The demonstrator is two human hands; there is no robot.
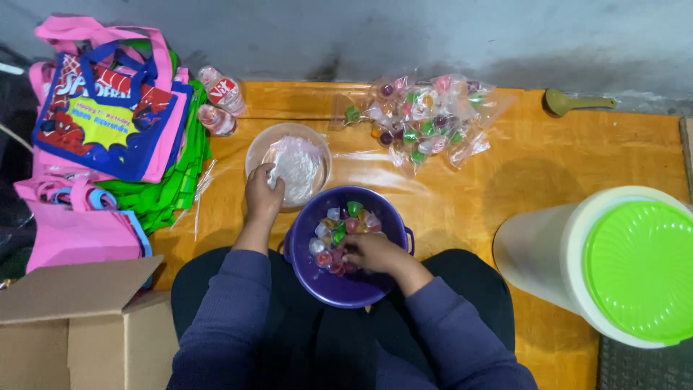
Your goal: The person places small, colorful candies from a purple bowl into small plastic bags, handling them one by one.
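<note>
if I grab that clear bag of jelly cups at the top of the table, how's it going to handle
The clear bag of jelly cups would probably be floppy: its thin plastic lies crumpled and spread on the orange table. The loose little cups inside would likely shift and sag to the bottom. The film looks glossy, so it may feel a bit slippery.

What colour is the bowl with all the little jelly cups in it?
The bowl is purple. The head view, looking straight down, shows it best.

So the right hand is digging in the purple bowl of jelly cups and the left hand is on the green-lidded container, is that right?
Not quite. In the head view the left hand rests on the clear bowl of white stuff, not the green-lidded container. The right hand is in the purple bowl of jelly cups.
</note>
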